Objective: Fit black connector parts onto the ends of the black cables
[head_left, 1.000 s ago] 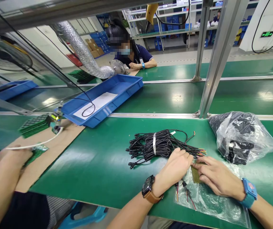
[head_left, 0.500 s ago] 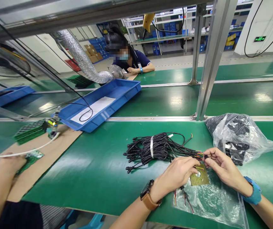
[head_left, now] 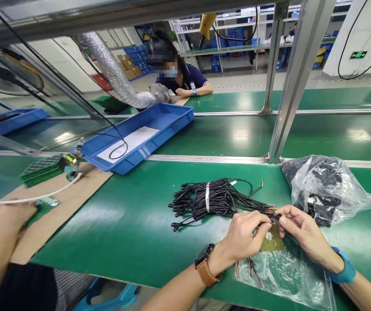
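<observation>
Head view: small yellow-green circuit board (head_left: pixel 272 242)

Cable bundles (head_left: pixel 214 196) – one; plastic bags (head_left: pixel 329 190) – two; blue trays (head_left: pixel 140 136) – two.

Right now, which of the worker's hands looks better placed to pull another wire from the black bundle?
Probably the left hand: it lies beside the black wire bundle while steadying the small board. The right hand pinches a small connector, farther off.

A second ago both hands pressed flat on the small brass-coloured board (head_left: pixel 271 242) over the clear bag (head_left: pixel 289 272). Now the left hand (head_left: pixel 245 235) and right hand (head_left: pixel 298 229) have lifted, pinching a black connector (head_left: pixel 278 216) together above the uncovered board.
</observation>
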A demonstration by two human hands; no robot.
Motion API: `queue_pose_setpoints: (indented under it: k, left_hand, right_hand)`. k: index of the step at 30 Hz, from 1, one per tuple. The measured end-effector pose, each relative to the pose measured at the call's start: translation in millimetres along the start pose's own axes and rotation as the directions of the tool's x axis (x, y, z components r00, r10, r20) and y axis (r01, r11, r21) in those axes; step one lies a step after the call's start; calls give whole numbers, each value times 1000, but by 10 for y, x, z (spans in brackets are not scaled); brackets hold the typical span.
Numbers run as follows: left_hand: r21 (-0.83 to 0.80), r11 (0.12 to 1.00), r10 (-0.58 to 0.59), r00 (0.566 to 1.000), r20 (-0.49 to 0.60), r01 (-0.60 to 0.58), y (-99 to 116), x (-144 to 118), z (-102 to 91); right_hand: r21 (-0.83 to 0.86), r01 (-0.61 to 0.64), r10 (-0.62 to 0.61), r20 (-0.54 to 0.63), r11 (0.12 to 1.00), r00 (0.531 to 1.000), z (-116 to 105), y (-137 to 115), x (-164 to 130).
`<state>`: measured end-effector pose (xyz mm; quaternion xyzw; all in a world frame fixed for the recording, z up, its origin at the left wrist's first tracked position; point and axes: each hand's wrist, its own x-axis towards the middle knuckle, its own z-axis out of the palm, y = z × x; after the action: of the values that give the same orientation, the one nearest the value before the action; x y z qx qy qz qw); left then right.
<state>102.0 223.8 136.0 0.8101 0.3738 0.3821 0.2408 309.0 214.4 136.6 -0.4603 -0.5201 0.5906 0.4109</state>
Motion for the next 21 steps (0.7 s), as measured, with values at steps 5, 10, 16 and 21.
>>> queue_pose_setpoints:
  k: [5,10,16,21]
  left_hand:
    - [-14,1000,-15,1000,-27,14,2,7,15]
    - [-13,1000,-3,1000,-15,3,-13,7,23]
    - [6,1000,16,1000,0,-16,-8,9,9]
    - [16,1000,26,1000,-11,-26,-31,-9,37]
  right_hand:
    - [71,-26,20,89,997,996,32,3,-13]
    - [161,-46,24,135,986,991,50,9,-20]
    - [176,-33,10,128,984,992,58,28,-28]
    - [70,14,-22,116,997,993,52,93,-48]
